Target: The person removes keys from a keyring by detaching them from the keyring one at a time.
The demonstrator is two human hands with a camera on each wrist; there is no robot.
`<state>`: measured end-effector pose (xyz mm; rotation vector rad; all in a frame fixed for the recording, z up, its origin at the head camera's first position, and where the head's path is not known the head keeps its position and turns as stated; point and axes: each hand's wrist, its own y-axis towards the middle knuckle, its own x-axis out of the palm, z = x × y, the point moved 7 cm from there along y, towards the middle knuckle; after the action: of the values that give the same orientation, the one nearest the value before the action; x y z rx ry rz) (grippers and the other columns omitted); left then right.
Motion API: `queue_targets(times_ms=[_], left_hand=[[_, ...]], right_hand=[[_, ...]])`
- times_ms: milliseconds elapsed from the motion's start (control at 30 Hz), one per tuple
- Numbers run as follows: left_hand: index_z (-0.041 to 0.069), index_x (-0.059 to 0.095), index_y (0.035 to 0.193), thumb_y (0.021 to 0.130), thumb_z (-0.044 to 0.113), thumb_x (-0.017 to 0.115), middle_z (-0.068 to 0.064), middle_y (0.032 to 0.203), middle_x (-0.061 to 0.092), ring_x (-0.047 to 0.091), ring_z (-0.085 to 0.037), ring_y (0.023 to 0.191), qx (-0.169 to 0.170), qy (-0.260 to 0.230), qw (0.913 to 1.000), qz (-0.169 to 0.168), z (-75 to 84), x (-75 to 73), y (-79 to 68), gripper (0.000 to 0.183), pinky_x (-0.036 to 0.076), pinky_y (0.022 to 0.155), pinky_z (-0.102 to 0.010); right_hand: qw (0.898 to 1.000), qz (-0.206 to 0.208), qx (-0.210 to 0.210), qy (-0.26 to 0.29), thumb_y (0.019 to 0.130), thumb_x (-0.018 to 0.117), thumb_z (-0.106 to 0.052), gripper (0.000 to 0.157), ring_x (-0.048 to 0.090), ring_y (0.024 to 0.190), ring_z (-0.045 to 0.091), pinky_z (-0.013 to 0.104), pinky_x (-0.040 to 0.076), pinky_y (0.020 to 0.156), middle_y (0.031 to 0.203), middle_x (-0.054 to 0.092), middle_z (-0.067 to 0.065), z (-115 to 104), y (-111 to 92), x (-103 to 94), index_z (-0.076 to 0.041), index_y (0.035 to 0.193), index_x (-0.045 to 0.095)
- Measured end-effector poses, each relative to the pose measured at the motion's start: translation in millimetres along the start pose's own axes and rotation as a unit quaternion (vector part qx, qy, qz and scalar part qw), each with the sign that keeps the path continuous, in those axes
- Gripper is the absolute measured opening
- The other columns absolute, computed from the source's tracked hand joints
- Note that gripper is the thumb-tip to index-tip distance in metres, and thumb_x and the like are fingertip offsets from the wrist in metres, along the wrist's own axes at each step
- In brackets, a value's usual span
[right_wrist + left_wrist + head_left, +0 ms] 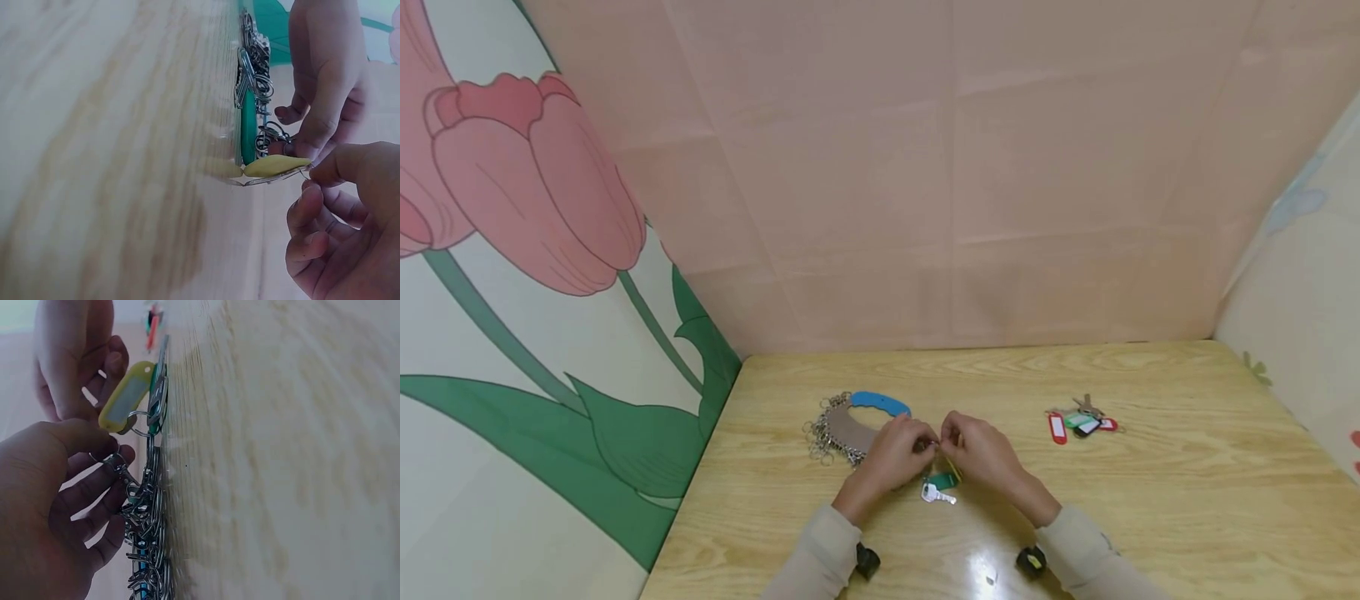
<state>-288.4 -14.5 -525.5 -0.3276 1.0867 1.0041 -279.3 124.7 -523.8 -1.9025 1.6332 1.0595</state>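
Both hands meet over the table in the head view. My left hand (895,454) pinches a small metal ring (105,456) linked to a crescent-shaped key holder (850,432) with a blue handle (880,402) and several rings along its edge. Close against it, my right hand (983,454) pinches the thin ring of a yellow key tag (128,397), which hangs down. The fingertips hide where the two rings come together. Below the hands a green key tag (942,481) and a silver key (937,495) lie on the wood.
A bunch of tags and keys (1082,421), with red, green and black tags, lies to the right on the wooden table (1187,483). Walls stand behind and at both sides. A black band (867,562) is at the left wrist, another (1032,562) at the right.
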Motion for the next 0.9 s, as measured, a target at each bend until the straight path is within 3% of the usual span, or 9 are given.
queue_targets(times_ms=[200, 433, 900], left_hand=[[0.019, 0.084, 0.106, 0.1, 0.02, 0.074, 0.01, 0.1, 0.079, 0.055, -0.003, 0.087, 0.0, -0.001, 1.0, 0.003, -1.6, -1.1, -0.4, 0.012, 0.045, 0.083, -0.021], [0.019, 0.083, 0.104, 0.098, 0.018, 0.075, 0.011, 0.098, 0.079, 0.055, -0.003, 0.086, 0.017, 0.009, 0.9997, 0.012, -1.5, -2.0, -0.3, 0.01, 0.044, 0.082, -0.02], [0.018, 0.083, 0.105, 0.1, 0.019, 0.073, 0.01, 0.099, 0.079, 0.055, -0.004, 0.087, 0.004, -0.002, 1.0, 0.009, -1.5, -3.0, -1.5, 0.011, 0.046, 0.082, -0.021]], right_hand=[[1.0, 0.002, 0.005, 0.0, 0.095, 0.076, -0.009, 0.011, 0.053, 0.065, 0.008, 0.023, 0.042, 0.054, 0.079, 0.064, -0.006, -0.9, 0.4, -0.1, -0.016, 0.093, 0.067], [1.0, 0.008, -0.02, -0.017, 0.091, 0.079, -0.007, 0.016, 0.054, 0.07, 0.008, 0.024, 0.044, 0.06, 0.082, 0.063, -0.008, -5.1, 1.4, -0.8, -0.019, 0.092, 0.07], [1.0, 0.01, -0.012, -0.007, 0.093, 0.078, -0.008, 0.013, 0.053, 0.067, 0.009, 0.023, 0.043, 0.058, 0.082, 0.067, -0.006, -5.1, 1.3, -1.6, -0.017, 0.091, 0.069]])
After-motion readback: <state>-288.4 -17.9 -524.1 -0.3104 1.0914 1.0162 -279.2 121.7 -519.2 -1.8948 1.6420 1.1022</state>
